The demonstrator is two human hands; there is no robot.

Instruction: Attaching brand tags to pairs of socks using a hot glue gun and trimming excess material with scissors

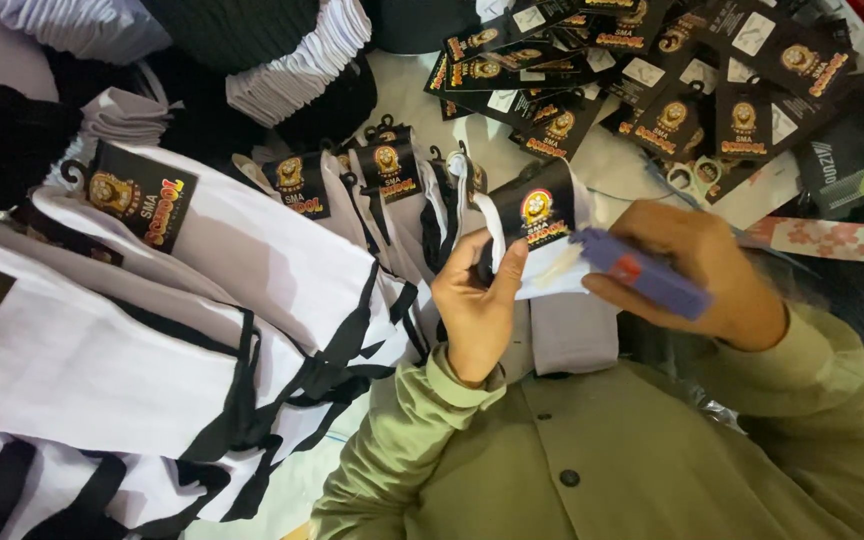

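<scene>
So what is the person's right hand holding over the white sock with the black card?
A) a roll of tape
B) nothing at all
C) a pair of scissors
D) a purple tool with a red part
D: the right hand grips a purple tool with a red part, its tip against the white sock that the left hand holds by its black card label.

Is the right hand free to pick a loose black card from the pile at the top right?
Probably not yet: the right hand already grips a purple tool. The loose black cards lie uncovered just beyond it, so the path itself looks free.
</scene>
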